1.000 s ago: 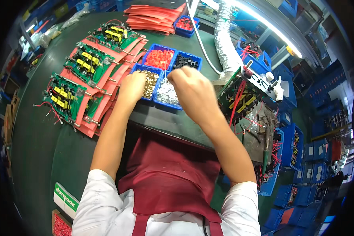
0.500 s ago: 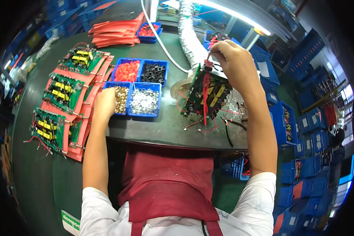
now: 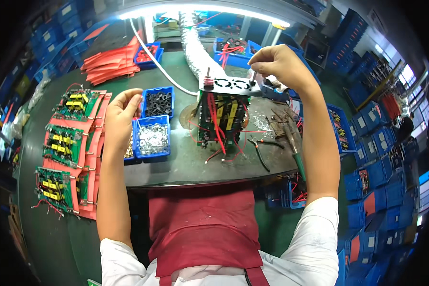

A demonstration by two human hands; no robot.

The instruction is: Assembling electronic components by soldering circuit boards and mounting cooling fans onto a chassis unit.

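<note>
A boxy electronic unit (image 3: 229, 114) with green boards, yellow parts and red wires stands on the bench. Its pale metal top panel (image 3: 231, 86) has round vent cutouts. A red terminal (image 3: 208, 82) with a metal stud sits at the panel's left end, and a dark terminal (image 3: 253, 82) at its right end. My right hand (image 3: 283, 66) is closed in a pinch at the tip of that right stud; whatever is between the fingertips is hidden. Pinched closed, my left hand (image 3: 121, 112) hovers beside the small-parts bins, its contents too small to make out.
Blue bins hold black plastic parts (image 3: 158, 103) and silvery metal pieces (image 3: 152, 138). Boards on orange sheets (image 3: 57, 143) lie at left, an orange sheet stack (image 3: 112, 62) behind. Pliers (image 3: 261, 152) and a green-handled tool (image 3: 298, 159) lie right; a foil duct (image 3: 193, 43) runs behind.
My left hand has risen out of the bin of brass pieces. My right hand has gone from the red terminal to the dark one. The unit's panel now appears more level, and the view has shifted.
</note>
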